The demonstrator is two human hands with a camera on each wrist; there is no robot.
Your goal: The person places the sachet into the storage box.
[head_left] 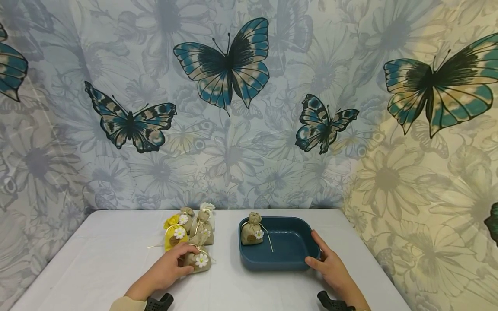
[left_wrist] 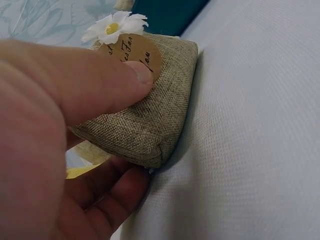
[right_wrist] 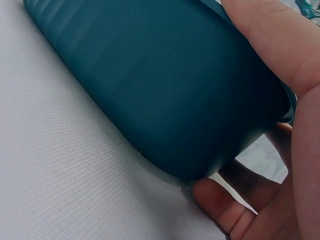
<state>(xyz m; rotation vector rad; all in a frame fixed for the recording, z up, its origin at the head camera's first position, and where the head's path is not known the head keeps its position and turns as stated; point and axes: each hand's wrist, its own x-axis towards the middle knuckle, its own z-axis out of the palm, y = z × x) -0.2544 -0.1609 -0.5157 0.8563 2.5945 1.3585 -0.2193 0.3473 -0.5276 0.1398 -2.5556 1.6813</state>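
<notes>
My left hand grips the side of the front burlap pouch, which has a white flower and a round tag. In the left wrist view, the thumb lies across the tag of this burlap pouch while the other fingers go round its far lower edge. At the right end of the blue baking dish, my right hand holds the wall, thumb at the rim. Fingers reach under the end of the dish in the right wrist view. Another burlap pouch stands in the dish's left end.
Behind the gripped pouch stand a yellow pouch, two more burlap pouches and a white pouch, close together. A white cloth covers the table. Butterfly-patterned fabric hangs along the back and sides.
</notes>
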